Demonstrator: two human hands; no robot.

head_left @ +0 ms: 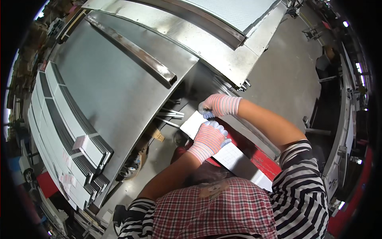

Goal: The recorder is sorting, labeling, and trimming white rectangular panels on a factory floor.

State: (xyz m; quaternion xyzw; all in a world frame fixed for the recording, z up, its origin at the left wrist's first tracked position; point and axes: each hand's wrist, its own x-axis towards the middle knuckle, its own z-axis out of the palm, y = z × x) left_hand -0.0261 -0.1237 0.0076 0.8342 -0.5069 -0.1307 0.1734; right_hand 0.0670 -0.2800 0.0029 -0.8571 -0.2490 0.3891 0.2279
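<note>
A long white panel (234,158) lies slantwise in front of me, its far end up and left and its near end by my apron. My left hand (208,138), in a striped glove with bluish fingertips, is closed over the panel with the fingers curled at its right edge. Just beyond it, my right hand (221,105) wears a matching glove. Its fingers are bent together beside the panel's far end; what they hold, if anything, is hidden. Under and beside the panel runs a red surface (260,159).
A grey metal table (131,83) stands to the left, bearing stacked white panels with dark edges (71,131) and a rusty metal bar (131,49). Another metal table (223,55) is at the far side. Thin metal strips (170,114) jut out below the left table.
</note>
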